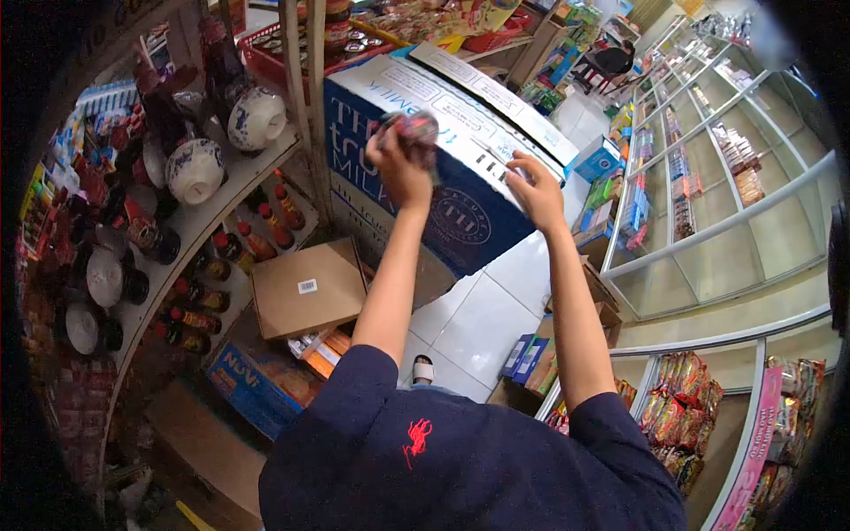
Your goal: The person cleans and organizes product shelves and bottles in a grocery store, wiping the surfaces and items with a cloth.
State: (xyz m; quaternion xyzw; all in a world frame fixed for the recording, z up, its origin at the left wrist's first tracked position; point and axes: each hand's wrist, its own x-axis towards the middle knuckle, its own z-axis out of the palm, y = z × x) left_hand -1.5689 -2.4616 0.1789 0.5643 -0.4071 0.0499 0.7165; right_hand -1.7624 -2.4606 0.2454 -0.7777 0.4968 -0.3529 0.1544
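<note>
My left hand (400,177) is closed around a dark, reddish-brown item (418,134), blurred by motion, so its kind cannot be made out. Behind that hand stands a large blue and white TH true MILK carton (478,190), with its white top flaps (491,93) facing up. At the carton's near right edge is my right hand (537,193), fingers apart and curved, nothing between them. Its fingertips overlap the white top in this view.
Upturned patterned bowls (196,171) and dark bottles line the curved shelf (235,190) at left, with red-capped sauce bottles (282,226) below. A brown cardboard box (310,288) sits on a blue NUVI carton (257,380). Glass display shelves (708,168) run along the right. A person (611,57) sits far back.
</note>
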